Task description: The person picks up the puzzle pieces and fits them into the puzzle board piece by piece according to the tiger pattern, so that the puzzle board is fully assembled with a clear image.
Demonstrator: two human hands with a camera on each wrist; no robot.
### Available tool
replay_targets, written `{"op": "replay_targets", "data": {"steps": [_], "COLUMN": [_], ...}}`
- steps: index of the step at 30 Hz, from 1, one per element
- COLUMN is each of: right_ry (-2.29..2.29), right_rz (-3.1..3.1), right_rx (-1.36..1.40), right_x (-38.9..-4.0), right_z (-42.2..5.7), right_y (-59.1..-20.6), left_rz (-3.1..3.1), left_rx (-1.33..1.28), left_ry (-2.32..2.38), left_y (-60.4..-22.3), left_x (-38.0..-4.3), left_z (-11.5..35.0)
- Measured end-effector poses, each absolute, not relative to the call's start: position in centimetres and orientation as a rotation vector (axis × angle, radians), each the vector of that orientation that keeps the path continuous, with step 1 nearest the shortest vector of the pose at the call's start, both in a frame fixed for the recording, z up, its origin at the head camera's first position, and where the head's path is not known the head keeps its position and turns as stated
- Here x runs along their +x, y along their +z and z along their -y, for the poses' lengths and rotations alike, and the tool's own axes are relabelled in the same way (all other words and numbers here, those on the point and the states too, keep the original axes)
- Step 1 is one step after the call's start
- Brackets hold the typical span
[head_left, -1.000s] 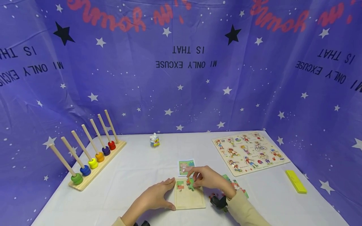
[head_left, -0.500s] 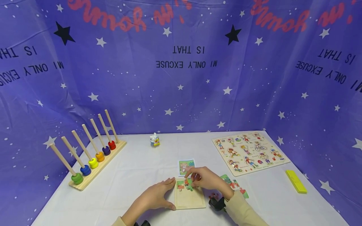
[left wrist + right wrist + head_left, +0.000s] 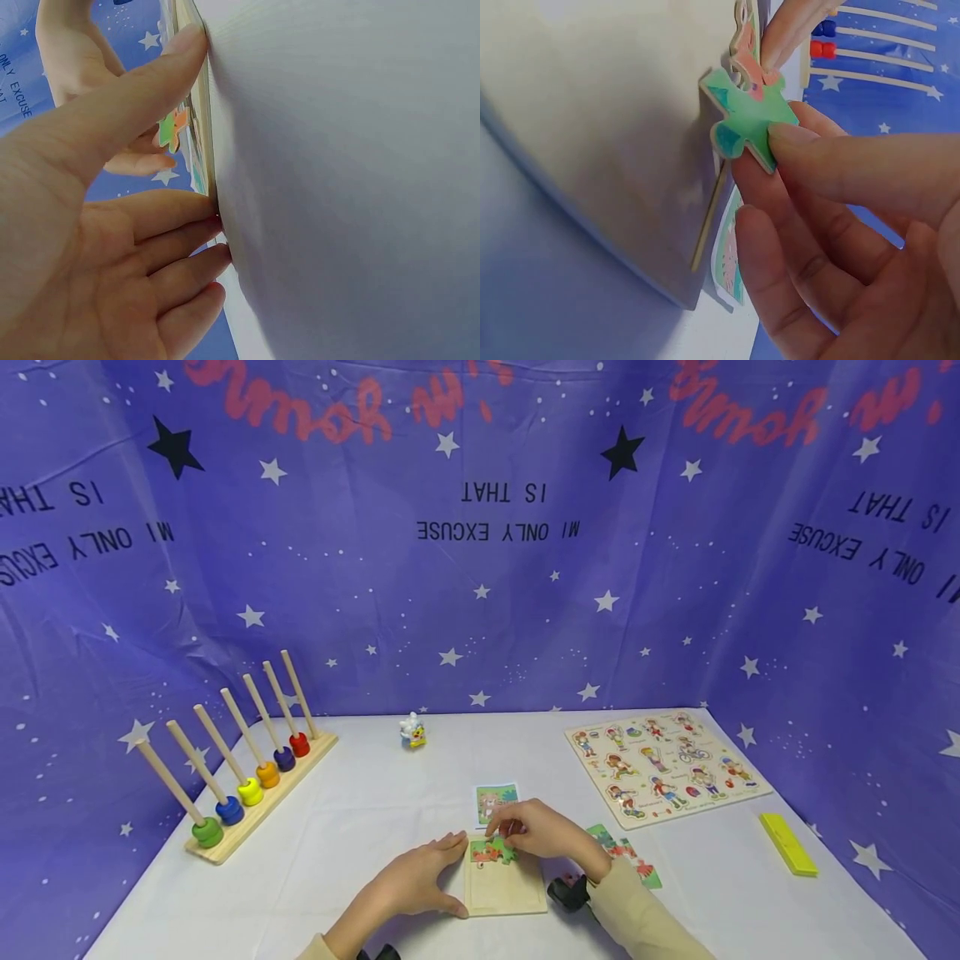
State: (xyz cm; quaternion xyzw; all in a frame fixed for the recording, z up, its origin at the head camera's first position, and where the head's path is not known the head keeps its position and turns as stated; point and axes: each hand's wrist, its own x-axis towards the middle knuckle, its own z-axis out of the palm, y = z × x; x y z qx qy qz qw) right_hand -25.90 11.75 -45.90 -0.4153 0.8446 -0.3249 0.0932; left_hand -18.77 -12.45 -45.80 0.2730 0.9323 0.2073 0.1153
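A shallow wooden puzzle tray [image 3: 506,895] lies on the table. My left hand [image 3: 422,878] rests along its left edge, fingers fairly straight, with the thumb near the front corner. Between thumb and fingers, my right hand [image 3: 546,832] pinches a green jigsaw piece [image 3: 756,118] over the top of the tray. That piece is tilted and sits against a red and green piece [image 3: 748,54] in the tray's upper left corner. Whether the two interlock I cannot tell. Just behind the tray lies a picture card [image 3: 491,798], partly covered by the right hand.
Several loose jigsaw pieces [image 3: 647,872] lie right of the tray, partly behind the right forearm. A wooden board with figures [image 3: 637,777] and a yellow block [image 3: 787,845] are farther right. A bead stand [image 3: 273,802] stands left; a small toy figure [image 3: 412,731] is at the back.
My right hand has shifted the green piece slightly left, up against the corner piece. The left hand stays at the tray's edge.
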Motion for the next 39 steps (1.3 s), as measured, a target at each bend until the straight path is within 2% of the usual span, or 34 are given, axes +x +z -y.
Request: {"op": "replay_targets", "data": {"steps": [18,39], "right_ry": [-0.926,-0.904], "right_rz": [-2.515,-2.589], "right_rx": [-1.178,-1.184], "right_x": [-26.4,-25.4], "right_z": [-11.3,-11.5], "right_y": [-46.3,-46.0], "left_rz": [-2.744,-2.746], "left_rx": [0.809,0.812], "left_ry": [0.630,0.624], "left_y": [-45.7,-45.7], "left_x": [-18.5,-18.5], "left_z": [12.4,12.5]}}
